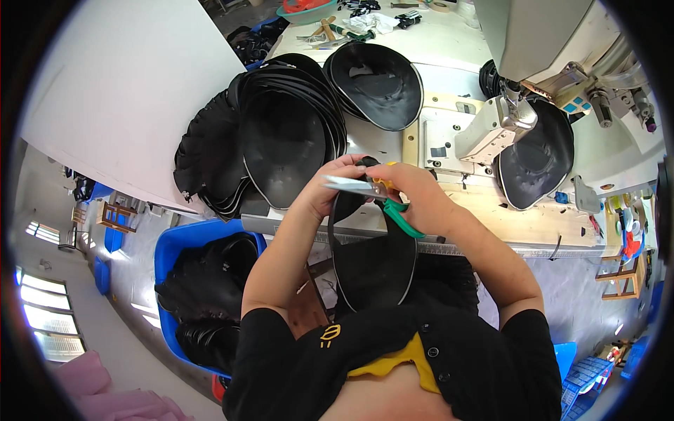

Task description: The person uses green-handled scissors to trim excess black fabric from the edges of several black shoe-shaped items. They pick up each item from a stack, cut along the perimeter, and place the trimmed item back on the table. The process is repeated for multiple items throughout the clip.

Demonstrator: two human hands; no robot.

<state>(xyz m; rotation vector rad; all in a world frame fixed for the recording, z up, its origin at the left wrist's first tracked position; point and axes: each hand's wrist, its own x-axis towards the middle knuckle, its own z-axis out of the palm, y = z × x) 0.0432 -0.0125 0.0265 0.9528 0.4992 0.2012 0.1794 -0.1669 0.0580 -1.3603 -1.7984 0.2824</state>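
Sewing machine [495,130] as landmark: a curved black piece [375,270] with pale edging hangs to its left and nearer the wearer; left hand [337,168] pinches the piece's upper end; right hand [419,193] grips green-handled scissors [361,187], blades pointing left, away from the machine. Stack of black pieces [284,140] left of the machine; blue bin [166,247], black material inside, farther left of it

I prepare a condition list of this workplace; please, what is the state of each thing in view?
Left grip, closed on the black piece.
Right grip, closed on the scissors.
Scissors, held; blade opening unclear.
Black piece, held, hanging down.
Black stack, piled up.
Blue bin, loaded with black items.
Sewing machine, running or stopped unclear.
Basin, holding something red.
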